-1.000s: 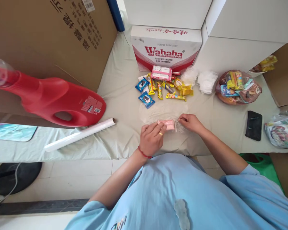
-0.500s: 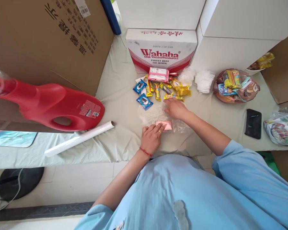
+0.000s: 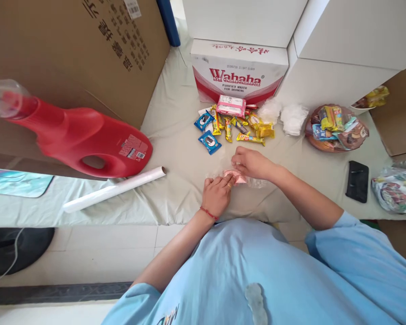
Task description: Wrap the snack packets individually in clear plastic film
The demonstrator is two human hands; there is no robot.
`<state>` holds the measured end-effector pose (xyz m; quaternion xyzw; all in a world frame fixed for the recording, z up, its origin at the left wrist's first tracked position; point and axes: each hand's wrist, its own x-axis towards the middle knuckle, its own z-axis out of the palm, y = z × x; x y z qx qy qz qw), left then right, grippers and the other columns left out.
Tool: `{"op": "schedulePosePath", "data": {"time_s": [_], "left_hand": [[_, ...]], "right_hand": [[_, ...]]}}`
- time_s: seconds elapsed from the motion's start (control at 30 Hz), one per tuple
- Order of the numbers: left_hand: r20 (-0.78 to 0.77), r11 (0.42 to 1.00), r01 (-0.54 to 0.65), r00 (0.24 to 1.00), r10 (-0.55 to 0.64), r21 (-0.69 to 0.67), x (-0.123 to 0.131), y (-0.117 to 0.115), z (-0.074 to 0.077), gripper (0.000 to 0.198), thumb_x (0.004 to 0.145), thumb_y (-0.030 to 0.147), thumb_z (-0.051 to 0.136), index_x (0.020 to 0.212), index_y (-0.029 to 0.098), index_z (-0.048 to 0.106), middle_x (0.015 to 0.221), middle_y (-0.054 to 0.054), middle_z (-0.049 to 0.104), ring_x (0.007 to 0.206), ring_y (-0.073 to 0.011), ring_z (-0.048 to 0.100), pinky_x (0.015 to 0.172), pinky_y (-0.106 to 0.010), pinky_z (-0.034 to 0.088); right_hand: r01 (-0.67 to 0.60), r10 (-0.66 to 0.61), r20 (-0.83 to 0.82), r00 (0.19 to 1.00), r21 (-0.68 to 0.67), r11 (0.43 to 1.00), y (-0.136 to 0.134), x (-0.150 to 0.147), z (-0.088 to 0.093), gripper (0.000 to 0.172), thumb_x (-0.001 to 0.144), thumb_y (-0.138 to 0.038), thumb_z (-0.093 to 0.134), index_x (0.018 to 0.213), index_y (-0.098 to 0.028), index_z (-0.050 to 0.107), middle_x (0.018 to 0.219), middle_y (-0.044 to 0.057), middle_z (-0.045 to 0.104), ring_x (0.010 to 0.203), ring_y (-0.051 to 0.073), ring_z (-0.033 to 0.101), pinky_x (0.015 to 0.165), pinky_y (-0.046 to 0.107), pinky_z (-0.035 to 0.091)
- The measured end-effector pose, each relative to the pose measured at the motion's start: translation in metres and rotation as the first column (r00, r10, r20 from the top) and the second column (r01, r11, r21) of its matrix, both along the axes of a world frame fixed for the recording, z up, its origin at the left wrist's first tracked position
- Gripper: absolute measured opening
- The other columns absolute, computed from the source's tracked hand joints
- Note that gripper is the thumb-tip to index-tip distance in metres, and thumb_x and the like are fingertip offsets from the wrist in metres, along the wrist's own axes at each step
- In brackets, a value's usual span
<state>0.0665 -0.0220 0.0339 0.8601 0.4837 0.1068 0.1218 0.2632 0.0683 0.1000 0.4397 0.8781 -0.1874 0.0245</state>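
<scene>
A small pink packet (image 3: 236,176) lies on a sheet of clear plastic wrap (image 3: 257,182) spread on the grey-green cloth. My left hand (image 3: 217,194), with a ring and a red wrist string, presses down on the packet's left end with bent fingers. My right hand (image 3: 252,163) is curled over the packet's far side, pinching the clear wrap there. Just beyond my hands lies a pile of small snack packets (image 3: 233,125), blue, yellow and pink.
A red detergent jug (image 3: 77,140) lies on its side at left beside a white roll (image 3: 111,189). A Wahaha carton (image 3: 239,72) and white boxes stand behind. A basket of snacks (image 3: 336,128), a black phone (image 3: 357,180) and a plastic bag (image 3: 395,187) sit at right.
My right hand left the wrap's right end, reached toward the snack pile, then drew back with the wrap's far edge over the pink packet. My left hand stayed on the packet.
</scene>
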Motion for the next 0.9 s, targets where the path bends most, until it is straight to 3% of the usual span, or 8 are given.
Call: {"op": "schedulePosePath", "data": {"time_s": [0.17, 0.23, 0.4, 0.5, 0.6, 0.7, 0.8, 0.9], "left_hand": [[0.114, 0.996, -0.042, 0.992, 0.051, -0.077, -0.008, 0.001, -0.005, 0.033, 0.100, 0.017, 0.049, 0.114, 0.026, 0.077, 0.116, -0.007, 0.081, 0.105, -0.0254, 0.070, 0.093, -0.048, 0.041], [0.230, 0.991, -0.056, 0.970, 0.083, -0.119, -0.016, 0.000, -0.011, 0.032, 0.098, 0.016, 0.050, 0.111, 0.027, 0.078, 0.119, -0.006, 0.080, 0.109, -0.0240, 0.071, 0.099, -0.048, 0.042], [0.510, 0.916, -0.313, 0.762, 0.401, -0.252, -0.037, 0.008, -0.030, 0.030, 0.099, 0.027, 0.053, 0.122, 0.024, 0.072, 0.124, -0.008, 0.075, 0.104, -0.0209, 0.072, 0.097, -0.040, 0.053], [0.512, 0.846, -0.442, 0.674, 0.533, -0.299, -0.039, 0.026, -0.034, 0.063, 0.087, 0.040, 0.073, 0.144, 0.018, 0.058, 0.132, -0.014, 0.066, 0.085, -0.0186, 0.067, 0.088, -0.039, 0.056], [0.466, 0.865, -0.354, 0.735, 0.493, -0.356, -0.037, 0.049, -0.029, 0.083, 0.074, 0.039, 0.083, 0.150, 0.021, 0.055, 0.123, -0.010, 0.070, 0.087, -0.0213, 0.063, 0.090, -0.040, 0.054], [0.486, 0.872, -0.200, 0.764, 0.424, -0.447, -0.040, 0.065, -0.022, 0.040, 0.075, 0.033, 0.078, 0.114, 0.026, 0.078, 0.086, -0.003, 0.072, 0.090, -0.0242, 0.061, 0.091, -0.040, 0.050], [0.649, 0.851, -0.109, 0.600, 0.469, -0.514, -0.051, 0.069, -0.021, 0.009, 0.069, 0.030, 0.077, 0.075, 0.024, 0.078, 0.076, -0.002, 0.068, 0.084, -0.0213, 0.059, 0.084, -0.036, 0.048], [0.723, 0.804, -0.164, 0.364, 0.588, -0.571, -0.068, 0.066, -0.028, 0.009, 0.061, 0.028, 0.074, 0.059, 0.022, 0.068, 0.070, 0.000, 0.061, 0.071, -0.0160, 0.054, 0.073, -0.031, 0.045]], "right_hand": [[-0.079, 0.080, 0.021, 0.997, -0.044, 0.996, -0.049, 0.000, -0.016, 0.033, 0.110, -0.032, 0.044, 0.131, -0.026, 0.069, 0.107, 0.007, 0.066, 0.078, 0.017, 0.056, 0.063, 0.029, 0.028], [-0.039, 0.040, 0.011, 0.999, -0.039, 0.998, -0.060, 0.002, -0.029, 0.037, 0.111, -0.032, 0.041, 0.140, -0.028, 0.064, 0.110, 0.007, 0.066, 0.081, 0.018, 0.056, 0.066, 0.028, 0.030], [0.009, -0.013, -0.055, 0.998, -0.071, 0.997, -0.072, 0.006, -0.049, 0.044, 0.110, -0.025, 0.042, 0.151, -0.033, 0.058, 0.127, 0.009, 0.065, 0.101, 0.022, 0.060, 0.078, 0.028, 0.039], [0.010, -0.020, -0.099, 0.995, -0.101, 0.995, -0.075, 0.007, -0.050, 0.045, 0.111, -0.026, 0.040, 0.153, -0.035, 0.056, 0.135, 0.010, 0.064, 0.109, 0.023, 0.060, 0.084, 0.029, 0.041], [0.024, -0.037, -0.091, 0.995, -0.135, 0.991, -0.075, 0.005, -0.045, 0.046, 0.111, -0.028, 0.040, 0.154, -0.036, 0.055, 0.135, 0.011, 0.064, 0.109, 0.024, 0.061, 0.085, 0.030, 0.043], [0.033, -0.042, -0.049, 0.998, -0.160, 0.986, -0.074, -0.001, -0.034, 0.045, 0.112, -0.030, 0.040, 0.153, -0.036, 0.056, 0.136, 0.011, 0.063, 0.109, 0.024, 0.061, 0.083, 0.030, 0.042], [0.032, -0.027, 0.027, 0.999, -0.179, 0.983, -0.071, -0.006, -0.023, 0.046, 0.113, -0.029, 0.037, 0.153, -0.039, 0.056, 0.134, 0.012, 0.063, 0.107, 0.024, 0.061, 0.080, 0.030, 0.040], [0.040, -0.023, 0.091, 0.996, -0.190, 0.981, -0.071, -0.010, -0.016, 0.046, 0.113, -0.031, 0.037, 0.154, -0.040, 0.055, 0.130, 0.012, 0.063, 0.104, 0.024, 0.061, 0.077, 0.029, 0.039]]}}
